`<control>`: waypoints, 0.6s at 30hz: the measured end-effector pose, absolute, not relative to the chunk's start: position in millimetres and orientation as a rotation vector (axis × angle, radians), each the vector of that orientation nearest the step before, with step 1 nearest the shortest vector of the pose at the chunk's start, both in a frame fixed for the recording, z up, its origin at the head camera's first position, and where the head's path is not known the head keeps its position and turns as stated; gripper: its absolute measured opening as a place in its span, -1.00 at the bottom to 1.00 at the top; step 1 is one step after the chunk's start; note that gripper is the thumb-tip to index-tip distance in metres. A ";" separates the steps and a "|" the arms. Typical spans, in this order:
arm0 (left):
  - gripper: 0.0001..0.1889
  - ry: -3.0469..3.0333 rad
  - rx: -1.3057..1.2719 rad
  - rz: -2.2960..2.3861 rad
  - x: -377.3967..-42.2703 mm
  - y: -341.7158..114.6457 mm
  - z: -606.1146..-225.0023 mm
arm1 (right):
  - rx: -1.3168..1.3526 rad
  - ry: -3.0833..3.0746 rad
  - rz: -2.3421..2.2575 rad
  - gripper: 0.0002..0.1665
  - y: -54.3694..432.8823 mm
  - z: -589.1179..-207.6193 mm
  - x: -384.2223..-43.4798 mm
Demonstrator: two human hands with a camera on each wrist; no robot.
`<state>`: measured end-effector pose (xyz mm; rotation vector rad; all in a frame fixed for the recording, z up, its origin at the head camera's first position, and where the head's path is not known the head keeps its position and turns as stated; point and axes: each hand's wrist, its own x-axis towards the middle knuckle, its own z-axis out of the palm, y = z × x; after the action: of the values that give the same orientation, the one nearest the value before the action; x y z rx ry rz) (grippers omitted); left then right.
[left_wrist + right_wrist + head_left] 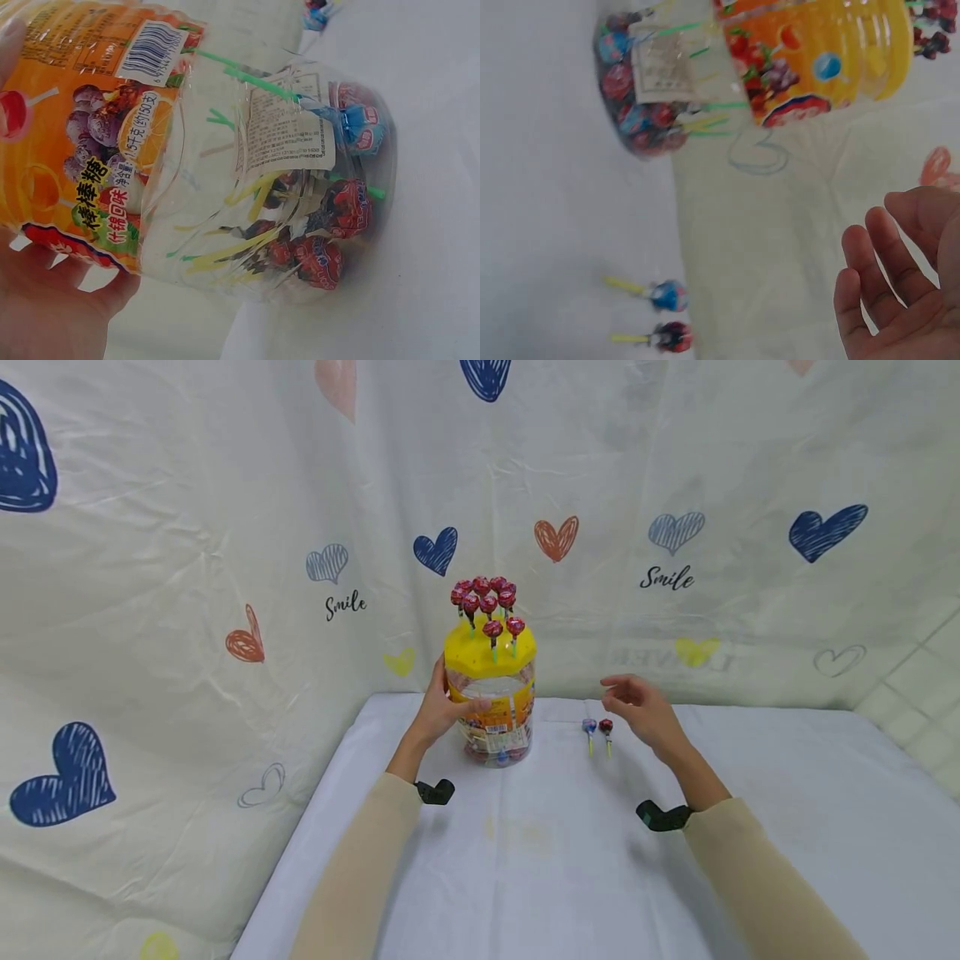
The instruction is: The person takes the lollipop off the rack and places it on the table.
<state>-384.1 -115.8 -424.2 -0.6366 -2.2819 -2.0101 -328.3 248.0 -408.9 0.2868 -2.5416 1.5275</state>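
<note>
A clear plastic jar [501, 714] with an orange label stands upright on the table, under a yellow lid [480, 662]. Several red-wrapped lollipops [481, 585] stick up from the lid on their sticks. My left hand [441, 703] grips the jar's left side, thumb across its front. Through the jar's wall in the left wrist view, loose red lollipops [319, 262] and a blue one [364, 129] lie at its bottom. My right hand [643, 710] holds nothing, fingers loosely bent, just above and right of a blue lollipop [589, 726] and a dark red lollipop [606, 725] lying side by side.
A white cloth [570, 860] covers the table. Behind and to the left hangs a pale curtain [615, 460] printed with hearts and the word Smile, close behind the jar. White wall tiles [930, 672] show at the far right.
</note>
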 end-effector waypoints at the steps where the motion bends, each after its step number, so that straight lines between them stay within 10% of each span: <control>1: 0.05 -2.277 -0.642 -2.015 -384.0 -115.6 -424.0 | 0.320 -2.516 1.534 -0.58 244.4 -401.3 -326.3; 18: -0.04 -2.279 -0.654 -2.015 -381.7 -115.3 -421.9 | 0.631 -2.295 1.560 -0.59 177.8 -321.8 -327.1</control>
<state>-381.7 -115.3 -421.9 -0.6538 -2.2789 -2.0155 -327.1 177.8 -321.8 0.6313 -2.2949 1.5602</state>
